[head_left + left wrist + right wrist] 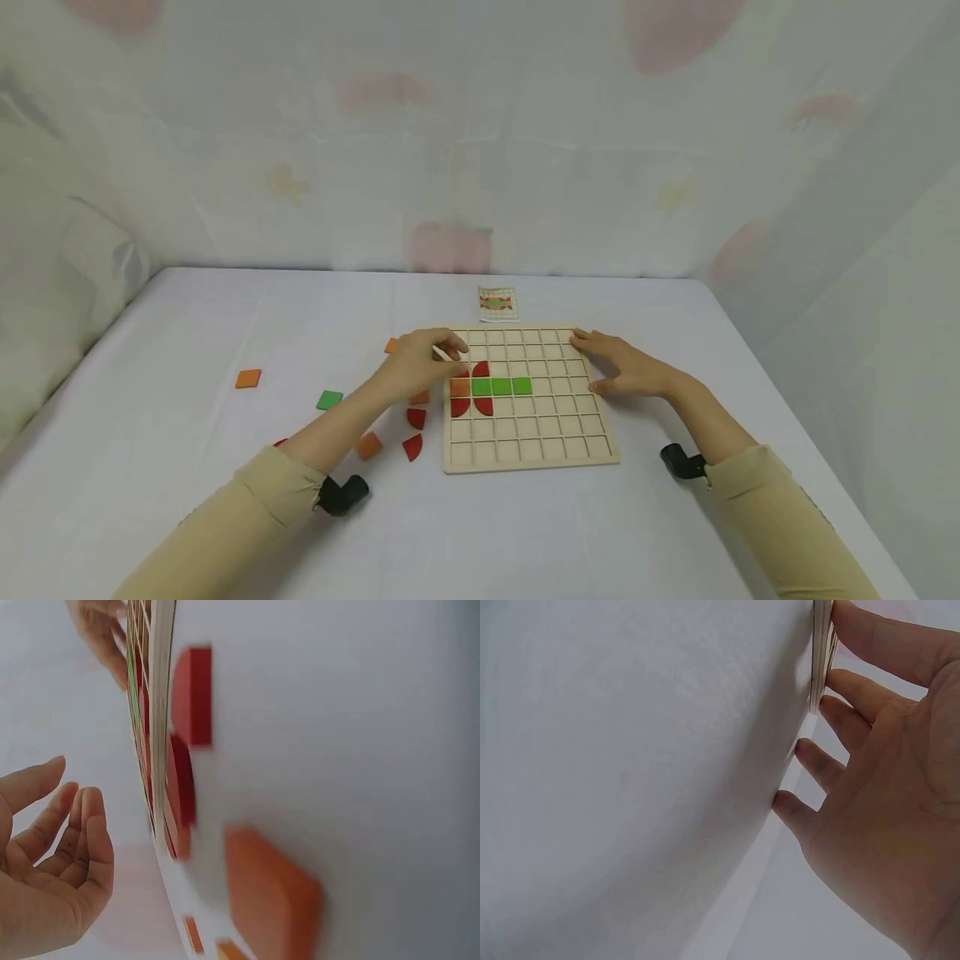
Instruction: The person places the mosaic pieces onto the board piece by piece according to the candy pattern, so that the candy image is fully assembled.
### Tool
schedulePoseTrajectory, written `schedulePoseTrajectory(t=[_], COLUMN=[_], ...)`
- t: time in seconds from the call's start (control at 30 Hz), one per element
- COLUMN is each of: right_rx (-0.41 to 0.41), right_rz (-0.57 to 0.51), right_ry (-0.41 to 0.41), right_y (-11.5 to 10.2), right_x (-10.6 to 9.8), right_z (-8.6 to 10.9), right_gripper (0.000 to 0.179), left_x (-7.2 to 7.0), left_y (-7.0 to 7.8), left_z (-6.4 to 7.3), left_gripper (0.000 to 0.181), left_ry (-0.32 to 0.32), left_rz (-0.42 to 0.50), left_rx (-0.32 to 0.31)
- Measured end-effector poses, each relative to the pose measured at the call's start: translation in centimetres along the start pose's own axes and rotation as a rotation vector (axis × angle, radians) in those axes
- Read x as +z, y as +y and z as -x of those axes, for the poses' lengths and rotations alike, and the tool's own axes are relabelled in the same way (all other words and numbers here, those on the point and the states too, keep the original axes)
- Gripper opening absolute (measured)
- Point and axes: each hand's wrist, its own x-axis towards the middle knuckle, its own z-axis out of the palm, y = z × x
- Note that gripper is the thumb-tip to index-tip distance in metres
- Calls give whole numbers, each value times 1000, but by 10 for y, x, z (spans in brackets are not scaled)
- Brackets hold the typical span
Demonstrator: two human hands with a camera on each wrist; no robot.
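Observation:
A wooden grid board lies on the table. An orange square and three green squares form a row in it, with red quarter-circle pieces above and below the row's left end. Over the board's left edge hovers my left hand, fingers loosely bent. In the left wrist view, a gap shows between its thumb and fingers, with nothing held. My right hand touches the board's right edge with spread fingers; the right wrist view shows its fingertips at that edge.
Left of the board lie loose orange squares, a green square and red quarter-circles. My left forearm partly covers one red piece. A small pattern card lies behind the board. Patterned cloth hangs beyond the table.

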Motion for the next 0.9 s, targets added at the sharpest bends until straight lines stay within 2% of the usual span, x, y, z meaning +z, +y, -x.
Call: schedulePoseTrajectory(t=[0.2,0.37,0.43,0.6,0.77,0.9], right_rx=[-6,-19,-21,-21,-13,-7], right_rz=[2,-8,-12,-16,-13,3], right_ry=[5,5,3,1,5,7], right_y=[1,2,2,3,2,1], right_x=[1,0,0,-1,0,-1], right_z=[1,2,1,1,1,1], right_gripper=[81,81,83,85,84,84], left_x=[-32,-57,-67,-90,-108,-115], left_y=[-26,-51,-61,-86,-102,-110], left_z=[15,26,30,41,47,49], left_gripper=[26,30,32,43,49,56], left_ry=[10,7,-18,-139,-251,-310], left_rz=[-65,-76,-69,-4,-12,-41], left_rx=[-63,-133,-172,-247,-208,-168])
